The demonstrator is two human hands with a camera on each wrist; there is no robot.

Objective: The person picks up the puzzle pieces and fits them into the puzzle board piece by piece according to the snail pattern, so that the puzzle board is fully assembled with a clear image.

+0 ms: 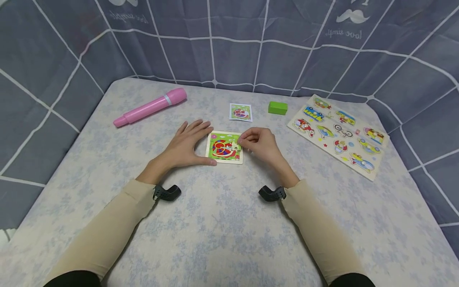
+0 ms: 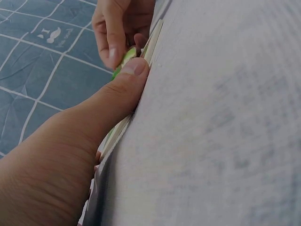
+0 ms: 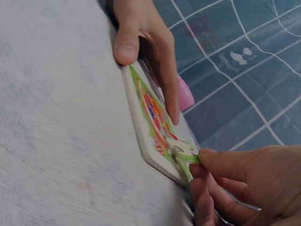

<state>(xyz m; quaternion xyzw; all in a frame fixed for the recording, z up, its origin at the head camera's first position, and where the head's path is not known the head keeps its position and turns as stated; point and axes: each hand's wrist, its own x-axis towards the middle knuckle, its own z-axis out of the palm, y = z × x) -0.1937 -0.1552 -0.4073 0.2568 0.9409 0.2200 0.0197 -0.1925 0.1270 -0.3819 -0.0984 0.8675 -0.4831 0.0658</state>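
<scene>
A small square jigsaw puzzle [image 1: 223, 148] with a red snail picture on green lies in its pale frame on the table. My left hand [image 1: 186, 146] is spread at its left side, thumb along the lower left corner and fingers straight near the upper left one. At the right side, my right hand [image 1: 261, 144] pinches a green puzzle piece [image 3: 189, 157] between thumb and fingers. The piece stands tilted over a pale gap in the picture. In the left wrist view, the left thumb [image 2: 134, 70] presses the frame's edge.
Behind the puzzle lies a small picture card [image 1: 240, 112], with a green block [image 1: 277, 107] to its right. A pink marker-shaped tube [image 1: 150, 107] lies at the back left. To the right is a vehicle peg puzzle board [image 1: 337, 137]. Grey-blue checked cloth [image 1: 236, 52] surrounds the table.
</scene>
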